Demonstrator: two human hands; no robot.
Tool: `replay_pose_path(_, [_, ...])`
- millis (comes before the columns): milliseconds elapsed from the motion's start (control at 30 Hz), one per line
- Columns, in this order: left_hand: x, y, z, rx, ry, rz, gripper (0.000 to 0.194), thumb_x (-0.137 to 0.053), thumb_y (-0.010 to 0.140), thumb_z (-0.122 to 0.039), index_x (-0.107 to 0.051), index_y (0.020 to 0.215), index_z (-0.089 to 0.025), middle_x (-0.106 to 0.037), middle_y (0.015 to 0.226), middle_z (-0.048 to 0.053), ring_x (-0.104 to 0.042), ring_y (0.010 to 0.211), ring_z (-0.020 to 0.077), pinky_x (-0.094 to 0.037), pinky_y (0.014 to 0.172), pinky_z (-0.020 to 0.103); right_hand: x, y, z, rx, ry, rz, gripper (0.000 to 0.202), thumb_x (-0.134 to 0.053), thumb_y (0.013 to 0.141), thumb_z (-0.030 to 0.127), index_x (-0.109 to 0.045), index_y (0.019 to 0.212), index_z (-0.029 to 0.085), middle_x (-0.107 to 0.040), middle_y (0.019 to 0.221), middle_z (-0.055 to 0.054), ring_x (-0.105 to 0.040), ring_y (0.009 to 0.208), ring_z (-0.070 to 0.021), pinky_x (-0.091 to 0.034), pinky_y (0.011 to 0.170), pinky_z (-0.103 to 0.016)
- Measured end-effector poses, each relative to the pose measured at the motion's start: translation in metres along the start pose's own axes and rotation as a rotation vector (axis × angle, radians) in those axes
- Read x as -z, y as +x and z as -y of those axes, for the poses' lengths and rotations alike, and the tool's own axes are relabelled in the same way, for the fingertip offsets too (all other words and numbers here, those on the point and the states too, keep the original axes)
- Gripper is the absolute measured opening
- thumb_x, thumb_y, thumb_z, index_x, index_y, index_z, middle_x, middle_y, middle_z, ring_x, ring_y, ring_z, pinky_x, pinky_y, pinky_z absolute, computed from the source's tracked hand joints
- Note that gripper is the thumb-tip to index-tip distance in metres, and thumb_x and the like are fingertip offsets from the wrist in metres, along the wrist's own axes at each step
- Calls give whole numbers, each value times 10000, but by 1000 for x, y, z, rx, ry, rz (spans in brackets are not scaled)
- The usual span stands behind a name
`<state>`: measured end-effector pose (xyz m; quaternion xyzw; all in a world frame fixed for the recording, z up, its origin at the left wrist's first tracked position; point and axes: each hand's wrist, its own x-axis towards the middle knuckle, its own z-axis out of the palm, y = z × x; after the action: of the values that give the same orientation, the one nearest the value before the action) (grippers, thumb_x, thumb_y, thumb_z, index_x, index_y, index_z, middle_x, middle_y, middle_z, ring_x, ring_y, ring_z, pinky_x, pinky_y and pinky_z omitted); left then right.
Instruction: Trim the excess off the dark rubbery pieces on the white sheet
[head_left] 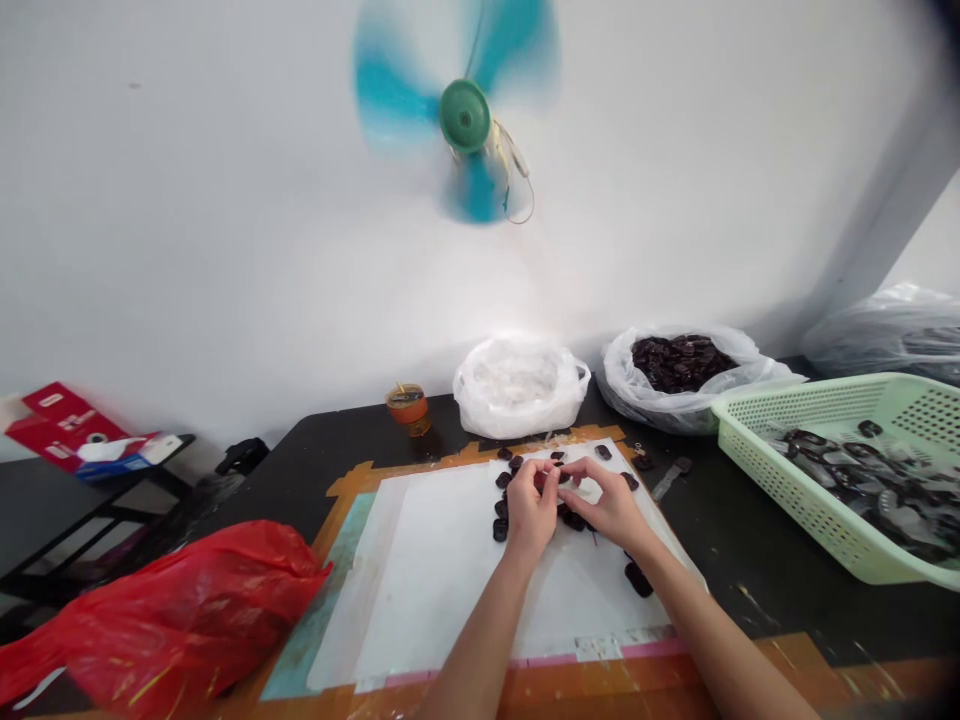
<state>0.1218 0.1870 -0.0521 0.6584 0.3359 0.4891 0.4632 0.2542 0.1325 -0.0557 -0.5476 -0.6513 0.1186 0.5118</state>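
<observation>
My left hand (532,505) and my right hand (611,505) meet over the right part of a white sheet (442,560), thumbs and forefingers pinched close together. A small dark reddish piece (540,481) shows between the fingers of my left hand. Something pale and thin seems to be at the fingertips of my right hand, too small to make out. Several dark, glossy, rounded pieces lie on the sheet around and below both hands, among them one dark piece (500,530) to the left and another dark piece (638,579) beside my right forearm.
A green basket (817,520) of dark and clear pieces stands right. Behind are a bag of dark pieces (619,395), a white plastic bag (517,415) and an orange-banded jar (408,410). A red bag (210,600) lies left. A fan (465,115) spins above.
</observation>
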Motion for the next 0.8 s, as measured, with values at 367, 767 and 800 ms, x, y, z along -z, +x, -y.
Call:
replay_pose_path(367, [-1,0,6,-12,72,-155,211,-544,860,-408,-554,810,-203,-609,693,29,-550,603,159,-394,604,253,-17,-7,-2,-48,-29,-148,113,-576,802,245,-553,904,201,-653,863,-40,-620,781,-193,-478,723,-294])
replay_pose_path(767, [-1,4,6,100,-134,-131,301,-523,852,-507,-475,886,-212,-621,734,22,-606,607,155,-471,605,254,-16,-5,-6,-68,238,-123,140,-570,860,326,-559,910,195,-557,765,-25,-529,668,-161,-453,645,-286])
replay_pose_path(800, [-2,3,5,103,-166,-115,297,-526,854,-499,-475,908,-212,-619,728,18,-608,614,154,-475,615,255,-16,-5,-8,-83,249,-140,137,-580,856,325,-559,892,195,-548,756,-21,-518,659,-157,-443,636,-282])
